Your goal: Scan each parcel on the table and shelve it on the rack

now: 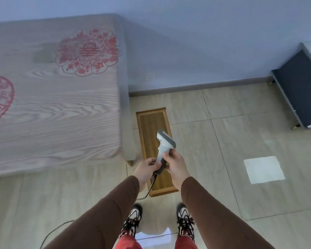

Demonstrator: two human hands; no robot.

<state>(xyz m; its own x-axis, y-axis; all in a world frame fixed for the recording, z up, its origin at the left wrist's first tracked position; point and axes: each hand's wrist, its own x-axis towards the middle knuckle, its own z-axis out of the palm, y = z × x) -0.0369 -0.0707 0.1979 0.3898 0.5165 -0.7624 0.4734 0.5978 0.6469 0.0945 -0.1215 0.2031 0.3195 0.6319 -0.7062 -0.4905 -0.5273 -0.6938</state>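
both hands grip the grey-white corded handheld barcode scanner (163,150) — left hand (147,168) and right hand (176,166) curled round its handle, likely readying it; no parcel in view.

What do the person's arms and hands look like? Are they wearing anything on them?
Both arms are covered by long, plain reddish-brown sleeves that stop at the wrists. The left hand and right hand are bare: no gloves, rings or watch can be seen. The sleeves show no pattern or markings.

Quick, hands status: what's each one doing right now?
Left hand: grips the scanner handle.
Right hand: also grips the scanner handle.
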